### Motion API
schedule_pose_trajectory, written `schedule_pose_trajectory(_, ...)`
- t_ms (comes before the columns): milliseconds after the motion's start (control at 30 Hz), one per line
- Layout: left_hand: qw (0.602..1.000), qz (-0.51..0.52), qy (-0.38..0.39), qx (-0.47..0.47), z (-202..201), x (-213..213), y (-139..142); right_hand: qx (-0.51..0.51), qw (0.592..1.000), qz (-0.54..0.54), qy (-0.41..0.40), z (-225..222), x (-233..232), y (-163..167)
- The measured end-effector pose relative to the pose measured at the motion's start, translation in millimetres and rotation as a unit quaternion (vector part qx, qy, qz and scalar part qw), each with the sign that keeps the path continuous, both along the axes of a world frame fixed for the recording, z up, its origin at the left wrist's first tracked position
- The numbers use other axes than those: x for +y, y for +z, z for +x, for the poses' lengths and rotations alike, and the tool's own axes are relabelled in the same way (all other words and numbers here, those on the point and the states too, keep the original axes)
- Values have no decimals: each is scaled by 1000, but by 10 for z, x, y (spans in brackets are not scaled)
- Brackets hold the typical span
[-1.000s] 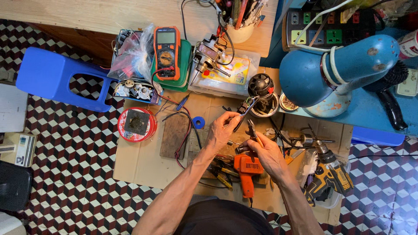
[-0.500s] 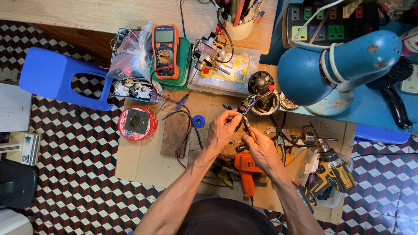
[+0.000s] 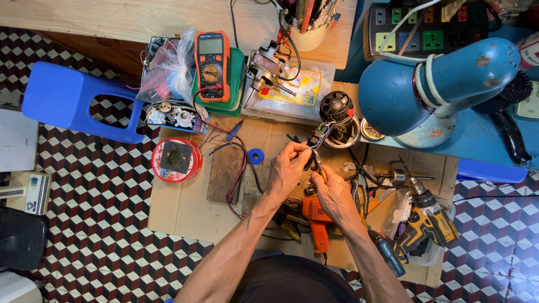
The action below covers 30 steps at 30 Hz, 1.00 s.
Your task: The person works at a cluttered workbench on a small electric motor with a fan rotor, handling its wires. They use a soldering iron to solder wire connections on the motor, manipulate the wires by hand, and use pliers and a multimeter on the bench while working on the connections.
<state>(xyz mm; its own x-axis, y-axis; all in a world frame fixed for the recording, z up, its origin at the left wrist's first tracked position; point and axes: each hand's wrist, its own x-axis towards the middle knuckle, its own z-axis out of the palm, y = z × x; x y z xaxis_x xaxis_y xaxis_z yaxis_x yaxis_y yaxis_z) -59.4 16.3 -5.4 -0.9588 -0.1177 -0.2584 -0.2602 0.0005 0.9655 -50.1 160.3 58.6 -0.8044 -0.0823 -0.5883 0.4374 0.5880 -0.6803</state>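
My left hand (image 3: 287,168) pinches thin wires (image 3: 321,134) just right of frame centre; my right hand (image 3: 332,193) grips small pliers (image 3: 315,163) against them. The wires run up to a black fan motor (image 3: 336,108). An orange soldering gun (image 3: 315,221) lies below.

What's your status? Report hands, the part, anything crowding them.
Left hand pinching the wires from the small black motor. Right hand holding pliers at those wires. Orange drill lies just under the hands.
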Motion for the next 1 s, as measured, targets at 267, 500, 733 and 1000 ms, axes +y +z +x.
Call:
schedule_pose_trajectory(267, 1000, -24, 5, 9, -4, 24, 16, 27, 1000, -3, -12, -3, -23, -26)
schedule_pose_trajectory(500, 999, -53, -1, -3, -9, 32, 46, 38, 999, 23, 5, 3, -50, -24)
schedule_pose_trajectory(733, 998, -59, 8, 1, 8, 32, 65, 50, 999, 11, -7, 11, -76, -66)
schedule_pose_trajectory(1000, 998, -55, 21, 0, 6, 61, 50, 60, 998, 29, -10, 27, -73, -193)
